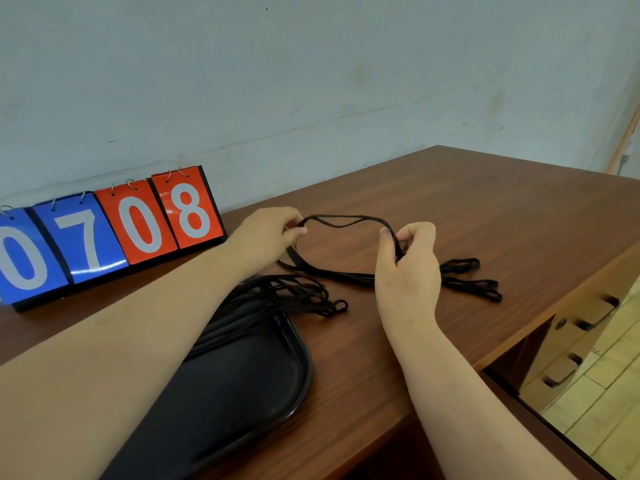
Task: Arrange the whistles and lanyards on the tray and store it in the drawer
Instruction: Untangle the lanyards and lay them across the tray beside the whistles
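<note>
A black lanyard (346, 221) is stretched in a loop between my hands above the wooden table. My left hand (266, 237) pinches its left end. My right hand (408, 265) pinches its right side. Its cords trail down onto the table, and looped ends (471, 275) lie to the right of my right hand. A black tray (249, 386) lies near the table's front edge, partly under my left forearm. Several black lanyards (294, 296) are bunched on the tray's far end, with loops spilling over its rim. I see no whistles.
A flip scoreboard (104, 233) showing 0 7 0 8 stands at the back left against the wall. The brown table (467, 209) stretches to the right. Below its right edge is a drawer unit (571, 341) with dark handles, above a wooden floor.
</note>
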Motion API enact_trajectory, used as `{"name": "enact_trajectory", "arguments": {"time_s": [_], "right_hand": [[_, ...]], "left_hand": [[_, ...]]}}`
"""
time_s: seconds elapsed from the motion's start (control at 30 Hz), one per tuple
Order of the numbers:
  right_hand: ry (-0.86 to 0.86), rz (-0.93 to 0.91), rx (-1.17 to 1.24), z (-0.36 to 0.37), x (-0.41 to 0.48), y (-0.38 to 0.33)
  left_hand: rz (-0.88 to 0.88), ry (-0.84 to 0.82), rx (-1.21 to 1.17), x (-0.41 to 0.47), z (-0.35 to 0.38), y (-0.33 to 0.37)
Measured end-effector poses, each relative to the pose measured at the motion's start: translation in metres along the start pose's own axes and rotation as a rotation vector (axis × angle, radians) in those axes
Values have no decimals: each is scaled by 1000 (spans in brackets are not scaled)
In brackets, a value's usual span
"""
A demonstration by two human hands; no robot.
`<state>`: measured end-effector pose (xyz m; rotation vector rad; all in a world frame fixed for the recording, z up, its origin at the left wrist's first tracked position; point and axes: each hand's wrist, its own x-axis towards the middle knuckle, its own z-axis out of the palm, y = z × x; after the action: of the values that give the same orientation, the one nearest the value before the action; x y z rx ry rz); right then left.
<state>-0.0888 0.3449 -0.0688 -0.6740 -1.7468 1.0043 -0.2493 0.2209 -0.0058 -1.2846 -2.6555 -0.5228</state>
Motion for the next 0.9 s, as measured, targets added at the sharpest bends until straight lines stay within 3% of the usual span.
{"name": "enact_trajectory", "arguments": {"time_s": [0.27,0.37,0.47,0.53,0.6,0.73,0.9], "right_hand": [[-4,-57,-93,-3,-3,-3],[-84,-126,-173,-5,-7,-13],[-165,-358,-256,-8,-18,-28],[-155,-579,-269,-11,-26,-35],[-137,-683,-253,-14,-31,-46],[-138,-705,-305,-23,-30,-76],[-228,-659,-318,-27,-37,-111]], "left_hand": [[27,108,-66,-22,-47,-7],[-1,126,-56,-35,-69,-15],[-39,151,-104,-52,-90,-22],[-60,158,-147,-64,-104,-25],[-79,162,-202,-78,-119,-28],[-134,202,-337,-113,-144,-34],[-189,371,-388,-177,-155,-49]]}}
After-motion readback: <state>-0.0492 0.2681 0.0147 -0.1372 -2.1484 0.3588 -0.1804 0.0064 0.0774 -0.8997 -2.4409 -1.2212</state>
